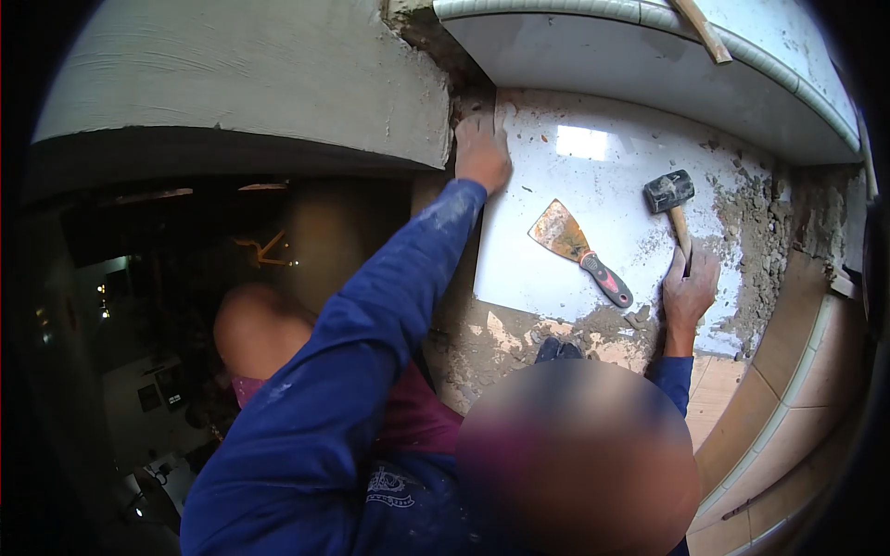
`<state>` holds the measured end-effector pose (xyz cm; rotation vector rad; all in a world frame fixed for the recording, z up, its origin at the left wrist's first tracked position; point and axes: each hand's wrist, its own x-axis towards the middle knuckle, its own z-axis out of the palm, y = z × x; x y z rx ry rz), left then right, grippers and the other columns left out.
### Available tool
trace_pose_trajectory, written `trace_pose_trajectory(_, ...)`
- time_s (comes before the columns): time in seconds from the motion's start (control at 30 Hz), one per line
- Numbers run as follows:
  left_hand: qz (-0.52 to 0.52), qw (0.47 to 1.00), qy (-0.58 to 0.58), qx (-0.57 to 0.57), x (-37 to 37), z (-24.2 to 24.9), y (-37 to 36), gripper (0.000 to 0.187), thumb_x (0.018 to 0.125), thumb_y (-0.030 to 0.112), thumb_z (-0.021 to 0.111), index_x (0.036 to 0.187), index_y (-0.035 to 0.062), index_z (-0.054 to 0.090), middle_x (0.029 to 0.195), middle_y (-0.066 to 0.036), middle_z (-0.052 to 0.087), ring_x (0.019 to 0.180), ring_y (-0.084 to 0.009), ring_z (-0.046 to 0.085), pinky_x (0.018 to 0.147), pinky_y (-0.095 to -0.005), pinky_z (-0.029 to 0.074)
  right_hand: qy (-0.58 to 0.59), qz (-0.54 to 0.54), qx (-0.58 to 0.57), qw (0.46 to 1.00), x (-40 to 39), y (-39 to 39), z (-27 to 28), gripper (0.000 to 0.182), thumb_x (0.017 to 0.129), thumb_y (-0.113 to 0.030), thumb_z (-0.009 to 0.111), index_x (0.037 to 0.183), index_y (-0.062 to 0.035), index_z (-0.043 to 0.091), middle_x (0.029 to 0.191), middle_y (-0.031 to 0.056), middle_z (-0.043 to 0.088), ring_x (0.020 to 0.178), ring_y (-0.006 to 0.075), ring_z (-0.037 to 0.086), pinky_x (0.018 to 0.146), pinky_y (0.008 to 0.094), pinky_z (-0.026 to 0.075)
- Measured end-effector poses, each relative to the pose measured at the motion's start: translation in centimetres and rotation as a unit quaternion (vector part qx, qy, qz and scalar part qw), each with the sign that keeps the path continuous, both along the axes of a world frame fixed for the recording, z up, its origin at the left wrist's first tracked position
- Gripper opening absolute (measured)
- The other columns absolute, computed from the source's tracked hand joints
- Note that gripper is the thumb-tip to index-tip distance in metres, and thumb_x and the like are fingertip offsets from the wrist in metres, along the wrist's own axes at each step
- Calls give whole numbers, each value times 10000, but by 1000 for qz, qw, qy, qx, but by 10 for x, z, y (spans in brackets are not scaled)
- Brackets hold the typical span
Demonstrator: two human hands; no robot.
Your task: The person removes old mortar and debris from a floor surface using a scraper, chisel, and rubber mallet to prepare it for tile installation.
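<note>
My right hand (691, 285) is closed around the wooden handle of a rubber mallet (669, 191), whose dark, dusty head rests on or just above a white tile (519, 269). At the tile's far left corner, my left hand (483, 154) reaches to the edge beside the rough wall. Its fingers look stretched out and their tips are partly hard to see; nothing shows in them. Between the two hands a rusty putty knife (582, 255) with a black and red handle lies flat on the tile.
Crumbled mortar (756, 250) covers the tile's right side. A white-tiled step (649, 69) rises behind, with a wooden strip (702, 31) on top. The plastered wall edge (306, 83) overhangs at left, above a dark drop. Brown tiled steps (802, 324) stand at right.
</note>
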<state>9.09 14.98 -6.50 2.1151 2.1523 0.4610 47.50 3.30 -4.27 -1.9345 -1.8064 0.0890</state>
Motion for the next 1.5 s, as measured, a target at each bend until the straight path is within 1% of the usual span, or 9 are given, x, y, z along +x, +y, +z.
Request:
trace_pose_trajectory(0.07, 27, 996, -87, -11, 2, 1, -15, 460, 996, 272, 450, 1318, -54, 499, 1339, -277, 458, 1289, -428, 397, 1124, -514, 295, 0, -5, 1, 1000, 0, 0, -2, 268, 924, -185, 653, 1157, -55, 671, 942, 137, 597, 892, 330, 583, 801, 427, 490)
trace_pose_trajectory(0.2, 25, 996, -15, 82, 7, -10, 6, 486, 993, 250, 483, 1372, -56, 474, 1398, -305, 445, 1335, -463, 382, 1160, -500, 270, 2, -1, -2, 1000, -1, -1, 1, 264, 924, -189, 650, 1153, -59, 674, 939, 133, 598, 895, 328, 584, 803, 427, 490)
trace_pose_trajectory(0.43, 155, 982, -102, 33, 30, 1, -28, 301, 979, 180, 477, 1174, -36, 553, 1261, -250, 512, 1214, -400, 433, 1061, -496, 334, 0, -7, -5, 1000, -3, -1, -4, 261, 896, -168, 657, 1132, -58, 676, 966, 138, 609, 922, 342, 585, 814, 442, 488)
trace_pose_trajectory(0.77, 130, 973, -148, 122, 40, 20, -56, 191, 954, 122, 488, 1032, 28, 636, 1042, -173, 552, 1047, -344, 497, 954, -450, 385, 3, -12, 12, 1000, -1, -2, -1, 267, 889, -176, 669, 1130, -61, 679, 929, 140, 591, 888, 345, 570, 771, 456, 481)
trace_pose_trajectory(0.83, 2, 943, -317, 104, 81, 32, -54, 187, 907, 116, 576, 1063, 22, 623, 1128, -190, 565, 1114, -360, 511, 982, -456, 397, 7, -3, 9, 1000, -3, -5, 1, 272, 890, -175, 669, 1134, -56, 676, 929, 140, 592, 890, 343, 571, 776, 455, 481)
trace_pose_trajectory(0.87, -47, 945, -297, 132, 102, 53, -54, 230, 923, 159, 574, 1097, 34, 655, 1090, -213, 581, 1081, -365, 542, 993, -445, 415, 8, 1, 12, 1000, -2, -2, 2, 275, 890, -175, 668, 1136, -53, 674, 929, 140, 592, 892, 343, 572, 779, 454, 482)
trace_pose_trajectory(1.03, 132, 971, -167, 108, 51, 23, -1, 377, 949, 229, 525, 1213, -32, 591, 1233, -269, 539, 1204, -405, 487, 1098, -455, 345, -2, -1, -2, 1000, 3, -4, -3, 263, 896, -177, 662, 1129, -55, 672, 947, 136, 592, 911, 344, 572, 801, 451, 481)
trace_pose_trajectory(1.2, 53, 997, -43, 25, 11, 0, 33, 483, 973, 290, 494, 1294, -72, 500, 1361, -303, 450, 1261, -446, 403, 1128, -498, 283, -2, 8, 13, 1000, 2, -4, -2, 261, 895, -179, 664, 1127, -59, 674, 945, 135, 591, 910, 340, 573, 796, 449, 480)
trace_pose_trajectory(1.5, 83, 994, -62, -17, 19, 2, -82, 345, 973, 237, 513, 1184, -36, 513, 1216, -262, 479, 1149, -433, 429, 1022, -526, 336, -3, -10, 11, 1000, -4, -4, 3, 248, 918, -182, 650, 1132, -58, 671, 912, 148, 593, 880, 349, 569, 782, 455, 468)
